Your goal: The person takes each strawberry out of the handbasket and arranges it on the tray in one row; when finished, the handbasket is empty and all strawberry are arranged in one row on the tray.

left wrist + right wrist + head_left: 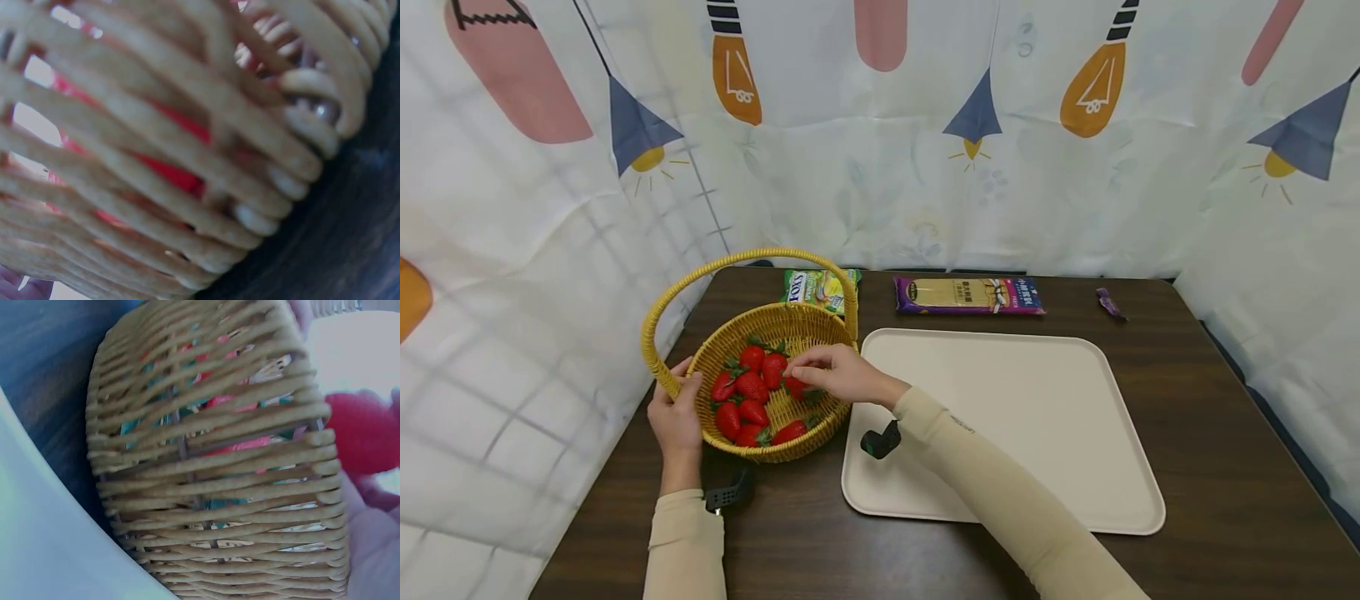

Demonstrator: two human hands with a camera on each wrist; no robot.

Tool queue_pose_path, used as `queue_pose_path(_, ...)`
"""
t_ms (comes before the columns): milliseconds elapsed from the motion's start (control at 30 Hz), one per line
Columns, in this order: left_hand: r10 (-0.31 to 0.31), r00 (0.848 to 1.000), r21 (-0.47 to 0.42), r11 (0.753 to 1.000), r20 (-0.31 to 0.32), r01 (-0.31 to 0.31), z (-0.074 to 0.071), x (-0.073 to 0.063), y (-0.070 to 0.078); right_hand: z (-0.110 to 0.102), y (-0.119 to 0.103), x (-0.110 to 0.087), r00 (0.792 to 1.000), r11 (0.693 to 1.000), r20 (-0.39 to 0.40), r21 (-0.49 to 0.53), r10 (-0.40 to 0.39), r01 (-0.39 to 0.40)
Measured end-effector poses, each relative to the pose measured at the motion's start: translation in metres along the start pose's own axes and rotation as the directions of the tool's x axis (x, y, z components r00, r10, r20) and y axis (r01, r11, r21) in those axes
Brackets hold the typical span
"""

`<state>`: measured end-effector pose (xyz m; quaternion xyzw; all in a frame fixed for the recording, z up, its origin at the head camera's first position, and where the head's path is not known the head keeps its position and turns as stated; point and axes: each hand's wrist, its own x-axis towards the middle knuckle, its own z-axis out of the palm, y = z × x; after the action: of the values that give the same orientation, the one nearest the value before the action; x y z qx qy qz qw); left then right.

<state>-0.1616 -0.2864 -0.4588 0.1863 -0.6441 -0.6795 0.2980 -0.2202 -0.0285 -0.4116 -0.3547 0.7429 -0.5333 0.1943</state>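
The dark, wood-grained tabletop (1240,417) carries a smooth, round-cornered cream tray (1045,417) and, just beside it, a bowl-shaped yellow wicker basket (805,327), its left edge gripped by the left hand (677,421). Glossy, tapering strawberries (752,387) lie inside, below the right hand (842,375); only the right wrist view plainly shows the held strawberry (361,434) that hand is pinching.

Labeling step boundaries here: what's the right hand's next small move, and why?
Probably lift the strawberry in the right hand over the rim of the basket, toward the white tray: the berry looks pinched in the right wrist view, the left hand holds the basket's side, and the tray lies right beside it.
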Motion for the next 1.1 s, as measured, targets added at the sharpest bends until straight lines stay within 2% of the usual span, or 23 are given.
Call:
queue_pose_path(233,0.009,1.0,0.015,1.0,-0.008,-0.009,-0.001,-0.001,-0.001,0.0,-0.001,-0.008,0.99,0.996,-0.115,-0.013,0.081,-0.083)
queue_pose_path(533,0.008,1.0,0.016,1.0,-0.017,-0.008,-0.003,-0.002,-0.003,-0.009,-0.006,-0.022,0.991,0.992,-0.108,-0.098,0.073,-0.083)
queue_pose_path(733,0.007,1.0,0.033,0.999,-0.009,-0.006,-0.002,-0.002,-0.002,-0.019,-0.008,-0.04,0.986,0.994,-0.132,-0.028,0.104,-0.108)
queue_pose_path(867,0.004,1.0,0.046,0.999,0.002,-0.004,-0.001,0.0,0.0,-0.025,-0.003,-0.05,0.981,0.993,-0.161,0.071,0.11,-0.099)
queue_pose_path(1033,-0.007,1.0,0.125,0.992,0.027,0.004,-0.001,0.006,0.004,-0.032,0.011,-0.06,0.955,0.984,-0.273,0.165,0.116,-0.072)
queue_pose_path(1100,0.026,0.999,0.187,0.982,0.034,-0.032,-0.002,0.007,0.005,-0.034,0.017,-0.064,0.941,0.975,-0.309,0.206,0.14,-0.078)
